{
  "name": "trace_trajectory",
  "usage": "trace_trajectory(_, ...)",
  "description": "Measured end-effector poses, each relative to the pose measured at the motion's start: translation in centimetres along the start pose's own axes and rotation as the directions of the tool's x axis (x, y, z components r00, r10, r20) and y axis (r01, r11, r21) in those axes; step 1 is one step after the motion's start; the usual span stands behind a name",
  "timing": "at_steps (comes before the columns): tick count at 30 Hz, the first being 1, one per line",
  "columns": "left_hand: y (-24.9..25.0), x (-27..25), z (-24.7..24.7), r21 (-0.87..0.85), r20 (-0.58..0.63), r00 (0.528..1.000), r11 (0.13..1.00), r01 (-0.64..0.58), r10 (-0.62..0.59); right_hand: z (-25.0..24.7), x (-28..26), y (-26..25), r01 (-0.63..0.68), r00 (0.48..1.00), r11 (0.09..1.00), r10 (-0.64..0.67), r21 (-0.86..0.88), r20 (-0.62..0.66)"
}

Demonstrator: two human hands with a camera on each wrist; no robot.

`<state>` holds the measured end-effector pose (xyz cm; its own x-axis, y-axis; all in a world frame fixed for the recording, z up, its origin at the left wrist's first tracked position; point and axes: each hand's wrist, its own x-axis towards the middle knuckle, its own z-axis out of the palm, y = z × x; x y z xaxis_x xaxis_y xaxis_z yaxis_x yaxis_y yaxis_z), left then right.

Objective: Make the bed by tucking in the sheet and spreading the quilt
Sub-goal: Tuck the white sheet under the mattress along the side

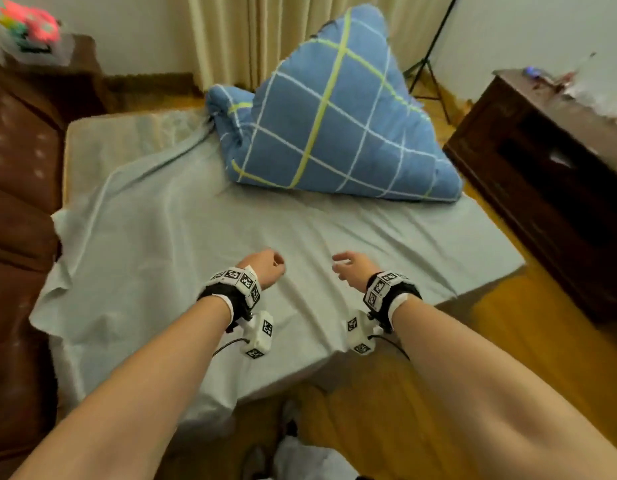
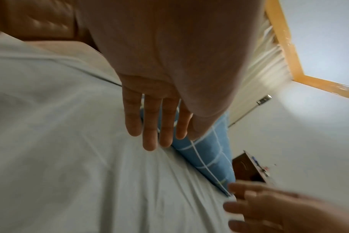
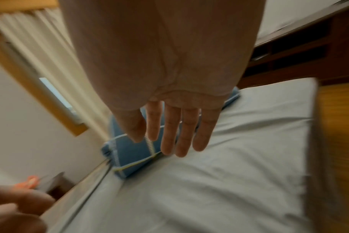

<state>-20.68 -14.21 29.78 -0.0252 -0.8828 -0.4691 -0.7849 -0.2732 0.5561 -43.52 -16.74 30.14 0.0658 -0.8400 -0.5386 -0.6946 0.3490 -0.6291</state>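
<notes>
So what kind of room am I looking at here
Most likely a bedroom: a mattress half covered by a loose grey sheet, a heaped blue checked quilt, cream curtains and a dark wooden cabinet.

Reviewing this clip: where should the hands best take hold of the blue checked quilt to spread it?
Probably the near bottom edge of the quilt, reached from the foot of the bed: it is bunched into a peak at the far end, and that low edge faces both open hands.

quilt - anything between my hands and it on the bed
Nothing visible. Both the left hand and the right hand hover open over bare sheet, and only that wrinkled sheet lies between them and the bunched blue quilt at the far end.
</notes>
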Motion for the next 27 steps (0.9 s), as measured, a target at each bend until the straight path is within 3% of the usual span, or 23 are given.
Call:
trace_trajectory(4, 8.3, 0.7, 5.2, -0.003, 0.070, 0.993, 0.996, -0.091, 0.091, -7.4, -4.9, 10.7, -0.202, 0.978, 0.979, 0.204, 0.031, -0.048)
trace_trajectory(10, 20.7, 1.5, 13.4, 0.136, 0.240, 0.954, 0.967, -0.216, 0.179, -18.0, -8.5, 23.4, -0.249, 0.943, 0.956, 0.275, 0.153, -0.187)
trace_trajectory(15, 32.9, 4.8, 20.0, 0.207, 0.236, 0.948, 0.942, -0.263, 0.212, -28.5, -8.1, 32.4, -0.208, 0.940, 0.952, 0.258, 0.224, -0.226)
trace_trajectory(19, 42.9, 6.9, 26.2, 0.166, 0.221, 0.954, 0.956, -0.242, 0.203, -38.5, -7.8, 39.9, -0.188, 0.946, 0.962, 0.232, 0.200, -0.225)
trace_trajectory(27, 60.9, 13.0, 35.5, 0.088, 0.277, 0.937, 0.965, -0.247, 0.215, -57.7, -4.5, 49.2, -0.097, 0.973, 0.983, 0.126, 0.154, -0.196)
